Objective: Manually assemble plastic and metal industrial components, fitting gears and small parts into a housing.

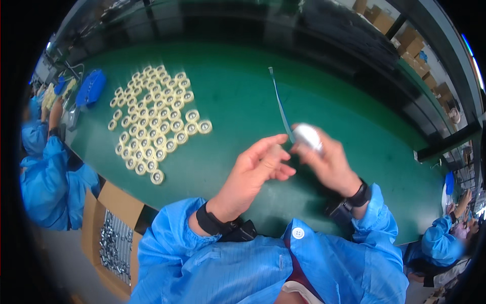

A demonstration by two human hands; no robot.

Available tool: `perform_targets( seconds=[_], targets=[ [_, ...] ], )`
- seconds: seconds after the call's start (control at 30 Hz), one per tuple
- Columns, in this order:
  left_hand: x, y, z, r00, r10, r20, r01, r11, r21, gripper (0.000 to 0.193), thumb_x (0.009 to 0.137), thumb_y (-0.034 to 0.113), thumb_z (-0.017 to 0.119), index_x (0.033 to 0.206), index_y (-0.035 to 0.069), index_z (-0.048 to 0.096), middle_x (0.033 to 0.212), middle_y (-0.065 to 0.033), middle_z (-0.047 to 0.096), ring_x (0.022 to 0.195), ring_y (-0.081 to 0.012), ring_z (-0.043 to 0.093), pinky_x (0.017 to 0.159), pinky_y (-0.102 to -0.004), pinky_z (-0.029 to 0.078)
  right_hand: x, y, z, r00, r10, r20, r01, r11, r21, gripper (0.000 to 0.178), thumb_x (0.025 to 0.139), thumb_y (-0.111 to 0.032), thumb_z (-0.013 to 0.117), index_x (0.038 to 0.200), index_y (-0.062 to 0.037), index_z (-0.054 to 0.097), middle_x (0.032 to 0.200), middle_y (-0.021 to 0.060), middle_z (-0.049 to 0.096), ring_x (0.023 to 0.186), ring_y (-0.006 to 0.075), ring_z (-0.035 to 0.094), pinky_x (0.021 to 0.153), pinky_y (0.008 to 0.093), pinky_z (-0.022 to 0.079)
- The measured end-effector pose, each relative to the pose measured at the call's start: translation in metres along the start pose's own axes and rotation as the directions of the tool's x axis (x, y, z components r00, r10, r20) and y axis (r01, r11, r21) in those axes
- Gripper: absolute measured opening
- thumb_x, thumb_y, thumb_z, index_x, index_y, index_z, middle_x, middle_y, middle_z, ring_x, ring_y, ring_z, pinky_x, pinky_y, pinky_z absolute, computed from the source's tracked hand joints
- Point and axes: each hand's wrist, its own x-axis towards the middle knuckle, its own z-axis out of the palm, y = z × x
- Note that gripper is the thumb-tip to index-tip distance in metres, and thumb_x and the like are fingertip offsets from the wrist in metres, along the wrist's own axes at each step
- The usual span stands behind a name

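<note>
My right hand (329, 161) is closed around a shiny white, rounded object (308, 137), smeared by motion. Just left of it, my left hand (258, 164) has its fingers apart and slightly bent, with the index fingertip close to the object. A thin, flat pale-blue strip (280, 104) runs from between the hands toward the far side of the green table. Whether the strip is joined to the white object, I cannot tell. Off to the left, many cream toothed rings (163, 127) with metal centres lie grouped on the table.
An open cardboard box (121, 202) with small metal parts stands at the lower left, beside the green table (233, 86). A blue bin (91, 87) sits at the far left. Co-workers in blue sleeves (50, 177) are at both sides. A dark frame post (450, 142) rises at right.
</note>
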Motion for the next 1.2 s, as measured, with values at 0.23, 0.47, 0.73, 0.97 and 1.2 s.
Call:
perform_targets(
  seconds=[0.23,0.47,0.73,0.97,1.2],
  targets=[
    [-0.004,0.006,-0.012,0.996,-0.055,-0.074,0.062,0.993,0.099,0.028,0.100,0.023,0.046,0.117,0.003,0.055,0.095,-0.0066,0.061,0.085,-0.0149,0.062,0.075,-0.0255,0.049,0.098,0.052,-0.124,0.824,-0.503,-0.259,-0.198,0.172,-0.965,0.056,0.080,-0.027,0.069,0.130,-0.0119,0.049,0.094,0.0062,0.055,0.088,0.0247,0.053,0.079,0.0392,0.039],
    [0.001,-0.017,-0.022,0.988,-0.148,-0.035,0.151,0.983,0.101,0.027,0.096,0.026,0.053,0.116,0.007,0.056,0.095,-0.0039,0.061,0.081,-0.0107,0.061,0.070,-0.0241,0.048,0.126,0.257,-0.142,0.973,-0.061,-0.224,-0.152,0.557,-0.816,0.048,0.092,-0.018,0.054,0.137,-0.0048,0.043,0.133,0.0212,0.050,0.119,0.0391,0.049,0.102,0.0433,0.039],
    [0.008,-0.022,-0.030,0.973,-0.214,-0.092,0.223,0.969,0.104,0.025,0.097,0.025,0.051,0.113,0.006,0.054,0.093,-0.0021,0.059,0.077,-0.0103,0.060,0.067,-0.0231,0.047,0.133,0.393,-0.215,0.769,0.118,-0.628,-0.529,0.668,-0.523,0.043,0.098,-0.029,0.043,0.137,-0.0110,0.046,0.137,0.0157,0.050,0.125,0.0339,0.047,0.100,0.0402,0.040],
    [0.018,-0.016,-0.026,0.970,-0.238,-0.048,0.243,0.958,0.155,0.024,0.096,0.026,0.052,0.107,0.006,0.056,0.089,-0.0022,0.060,0.073,-0.0091,0.060,0.064,-0.0215,0.046,0.128,0.301,-0.195,0.605,-0.462,-0.648,-0.513,0.396,-0.762,0.045,0.099,-0.030,0.046,0.134,-0.0016,0.046,0.133,0.0202,0.050,0.120,0.0371,0.049,0.099,0.0446,0.042],
    [0.011,-0.030,-0.021,0.938,-0.281,0.203,0.195,0.912,0.362,0.025,0.091,0.026,0.055,0.083,0.003,0.061,0.067,-0.0055,0.062,0.056,-0.0115,0.061,0.048,-0.0227,0.046,0.132,0.016,0.057,0.962,-0.243,0.122,0.258,0.957,-0.131,0.032,0.081,-0.009,0.063,0.112,-0.0038,0.059,0.106,0.0179,0.060,0.098,0.0343,0.058,0.089,0.0391,0.046]
  ],
)
